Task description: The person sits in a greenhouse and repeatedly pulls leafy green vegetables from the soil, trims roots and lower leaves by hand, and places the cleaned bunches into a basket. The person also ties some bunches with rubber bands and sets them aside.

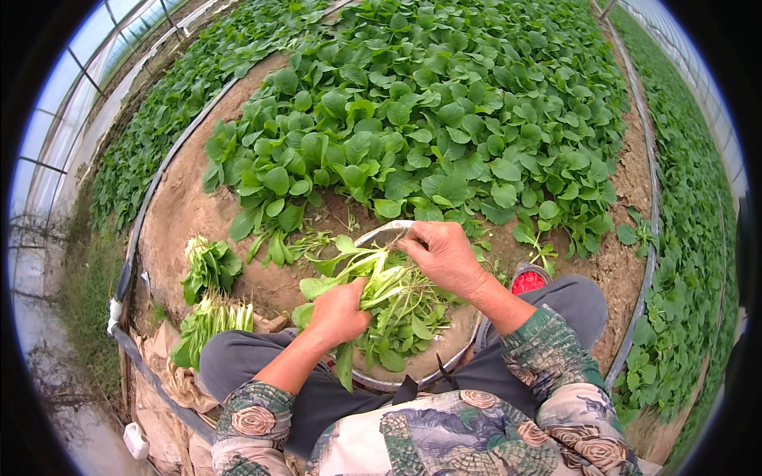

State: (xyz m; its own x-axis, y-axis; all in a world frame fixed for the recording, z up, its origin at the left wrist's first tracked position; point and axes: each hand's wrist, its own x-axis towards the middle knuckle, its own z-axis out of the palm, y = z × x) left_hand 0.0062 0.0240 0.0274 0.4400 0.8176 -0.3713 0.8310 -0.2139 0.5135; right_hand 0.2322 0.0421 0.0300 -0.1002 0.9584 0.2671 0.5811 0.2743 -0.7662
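Observation:
My left hand (pixel 340 312) is closed around a bunch of leafy greens (pixel 378 276), with pale stems and thin roots towards the right. At the root end, the bent fingers of my right hand (pixel 443 256) pinch something too small to make out, perhaps a root. Both hands are above a round basin (pixel 428 378) with a pale rim, between my legs. More loose greens (pixel 405 339) lie in it under the bunch. Left of my knee are two bundles: a tied one (pixel 211 268) and, nearer me, another with roots upward (pixel 217 321).
A dense bed of leafy plants (pixel 417 119) grows beyond the basin. Dark hoses (pixel 172 152) run along the soil at both sides. A cup-like container with red contents (pixel 528 279) is by my right knee. Crumpled brown sheeting (pixel 172 363) and a white plastic container (pixel 136 441) are at lower left.

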